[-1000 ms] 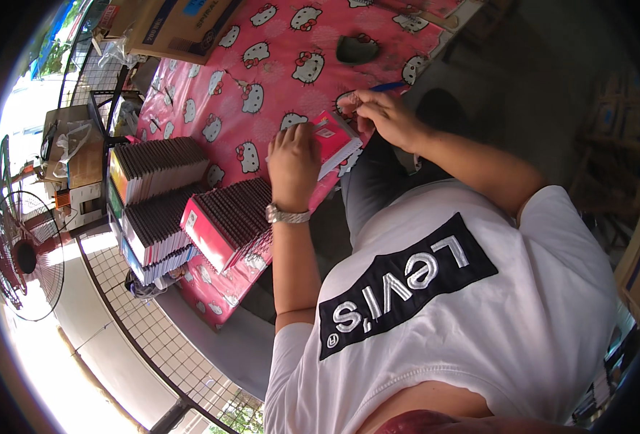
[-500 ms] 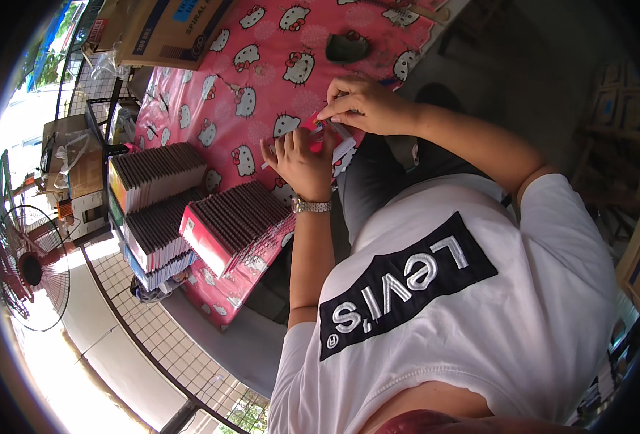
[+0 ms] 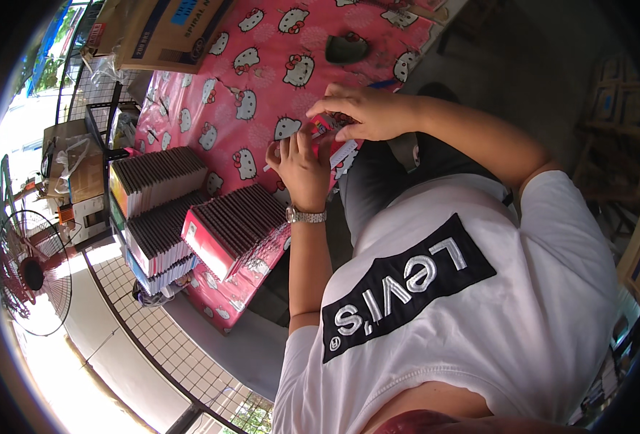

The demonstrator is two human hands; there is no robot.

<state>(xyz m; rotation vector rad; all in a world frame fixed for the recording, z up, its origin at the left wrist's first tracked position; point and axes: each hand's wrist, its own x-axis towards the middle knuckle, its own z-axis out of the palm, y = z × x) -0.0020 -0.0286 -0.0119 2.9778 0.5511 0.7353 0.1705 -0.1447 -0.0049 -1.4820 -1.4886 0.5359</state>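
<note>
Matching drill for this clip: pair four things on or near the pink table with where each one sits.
1. wristwatch
2. cardboard box
3. standing fan
4. dark round object

a. far corner of the tablecloth, upper left
b. on the floor, far left
c. on the left hand's wrist
d. on the cloth beyond the right hand

Pairs: 1-c, 2-a, 3-b, 4-d

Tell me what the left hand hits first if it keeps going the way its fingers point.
The left hand points up-frame across the table, fingers already on the small red-and-white item both hands hold. Beyond that lies the pink cartoon-cat tablecloth, then likely the dark rounded object; depth is unclear.
</note>
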